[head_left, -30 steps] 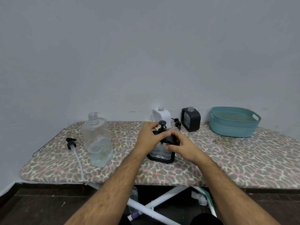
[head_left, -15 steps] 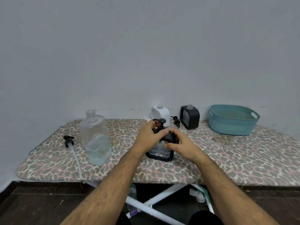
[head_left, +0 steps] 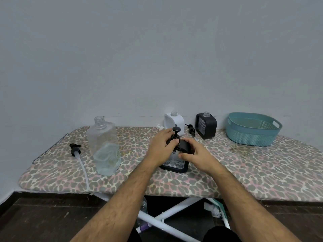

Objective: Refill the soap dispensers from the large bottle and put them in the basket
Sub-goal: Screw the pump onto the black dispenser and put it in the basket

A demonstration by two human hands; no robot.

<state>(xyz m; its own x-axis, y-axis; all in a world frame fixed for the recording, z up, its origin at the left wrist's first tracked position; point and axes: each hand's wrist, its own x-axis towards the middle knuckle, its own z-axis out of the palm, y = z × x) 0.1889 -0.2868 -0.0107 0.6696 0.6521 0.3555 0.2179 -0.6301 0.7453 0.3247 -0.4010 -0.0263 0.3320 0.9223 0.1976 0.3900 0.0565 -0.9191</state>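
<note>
A black soap dispenser (head_left: 175,164) stands near the front middle of the board, its black pump (head_left: 175,131) sitting in its neck. My left hand (head_left: 161,147) pinches the pump's collar. My right hand (head_left: 196,155) holds the dispenser's body from the right. The large clear bottle (head_left: 104,147) stands uncapped to the left, about a third full. Its long pump (head_left: 75,151) lies beside it. A white dispenser (head_left: 174,122) and a second black dispenser (head_left: 206,125) stand open at the back. The teal basket (head_left: 252,131) sits at the back right.
Everything rests on an ironing board with a leopard-print cover (head_left: 253,172), against a grey wall. Two small loose pumps, a white pump (head_left: 160,127) and a black pump (head_left: 190,129), lie by the back dispensers. White board legs (head_left: 167,219) and a dark floor show below.
The view has tilted slightly. My left hand's fingers have shifted round the pump's collar, and my right hand has slid a little lower on the dispenser's side.
</note>
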